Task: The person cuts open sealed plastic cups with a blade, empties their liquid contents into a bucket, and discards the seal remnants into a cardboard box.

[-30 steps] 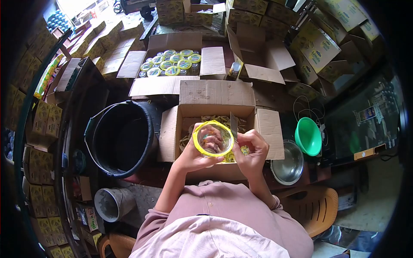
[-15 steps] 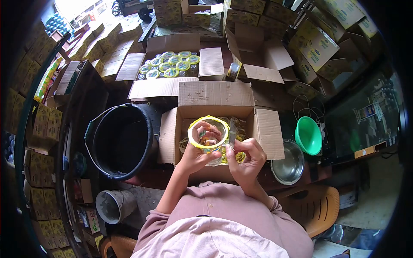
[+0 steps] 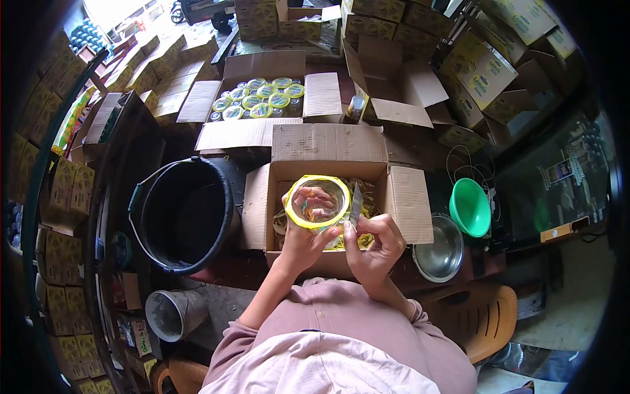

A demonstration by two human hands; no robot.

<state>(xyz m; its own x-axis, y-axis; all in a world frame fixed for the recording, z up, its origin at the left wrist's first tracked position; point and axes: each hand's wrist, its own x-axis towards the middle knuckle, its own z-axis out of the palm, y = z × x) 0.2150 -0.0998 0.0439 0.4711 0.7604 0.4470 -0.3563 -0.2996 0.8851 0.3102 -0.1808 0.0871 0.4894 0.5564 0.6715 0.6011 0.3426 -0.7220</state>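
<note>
My left hand (image 3: 303,244) is wrapped round a clear, cup-like container with a yellow rim (image 3: 289,209), its round top turned up towards me. The fingers show through its clear wall. At its right side my right hand (image 3: 375,248) pinches a thin, flat grey blade (image 3: 356,202) that stands point up close to the rim; whether it touches the rim I cannot tell. Both hands are above an open cardboard box (image 3: 328,136) holding a tangle of yellow strips (image 3: 369,241).
Left of the box stands a black bucket (image 3: 146,226); right of it are a metal bowl (image 3: 438,253) and a green bowl (image 3: 471,207). Behind, a carton holds several yellow-lidded jars (image 3: 260,110), beside another open carton (image 3: 408,108). An orange chair (image 3: 472,318) is at lower right.
The yellow-rimmed container has tipped and shifted slightly in my left hand. The blade in my right hand shows more clearly beside the rim.
</note>
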